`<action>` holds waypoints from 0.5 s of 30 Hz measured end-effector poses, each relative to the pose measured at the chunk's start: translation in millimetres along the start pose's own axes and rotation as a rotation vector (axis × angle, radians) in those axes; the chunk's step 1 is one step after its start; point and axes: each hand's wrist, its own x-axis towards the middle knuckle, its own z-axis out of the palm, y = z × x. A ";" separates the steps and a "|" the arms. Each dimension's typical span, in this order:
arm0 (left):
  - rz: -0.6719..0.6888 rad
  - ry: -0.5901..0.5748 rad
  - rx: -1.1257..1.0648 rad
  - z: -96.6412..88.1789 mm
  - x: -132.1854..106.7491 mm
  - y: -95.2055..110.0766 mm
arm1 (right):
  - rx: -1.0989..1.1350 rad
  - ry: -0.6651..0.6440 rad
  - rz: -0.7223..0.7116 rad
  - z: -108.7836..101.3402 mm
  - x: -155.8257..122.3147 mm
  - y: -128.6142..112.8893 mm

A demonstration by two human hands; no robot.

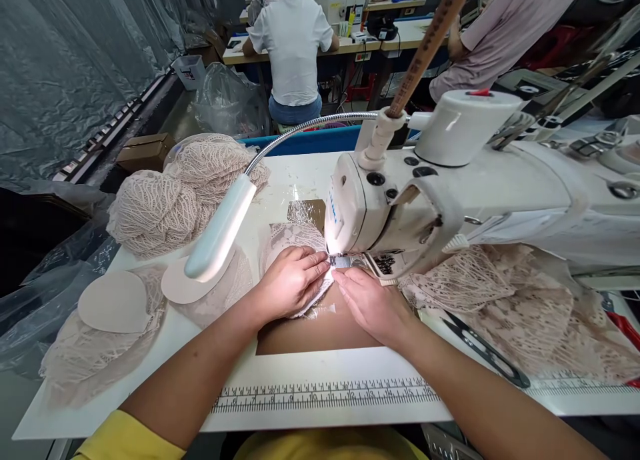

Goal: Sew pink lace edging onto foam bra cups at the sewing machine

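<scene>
A beige lace piece [290, 239] lies under the needle area of a white sewing machine [353, 200]. My left hand [295, 280] is closed on this lace, with its fingers together and fingertips beside the presser foot [340, 261]. From the other side, my right hand [370, 303] has its thumb and fingers closed at the lace's edge, close to the foot. The hands hide part of the lace, and the stitching point is small and brightly lit. A brown sheet [320, 333] covers the machine bed beneath both hands.
A lamp [223, 230] on a bendy neck hangs left of my hands. Lace bundles [155, 210] and pale teardrop pads [114, 301] lie at left. Black thread snips [487, 350] rest at right by more lace [530, 307]. A ruler strip [325, 397] runs along the front edge. Co-workers sit beyond.
</scene>
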 end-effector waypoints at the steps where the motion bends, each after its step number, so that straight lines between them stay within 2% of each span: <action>1: -0.009 0.000 0.005 -0.8 -0.5 -0.2 | 0.003 0.000 0.003 0.1 0.4 -0.1; 6: -0.040 -0.025 0.009 -5.1 -4.7 0.6 | 0.020 0.009 0.013 -0.8 1.5 0.4; 15: 0.050 -0.081 -0.047 -10.8 -11.2 8.9 | 0.013 0.002 0.035 -5.0 0.7 -0.3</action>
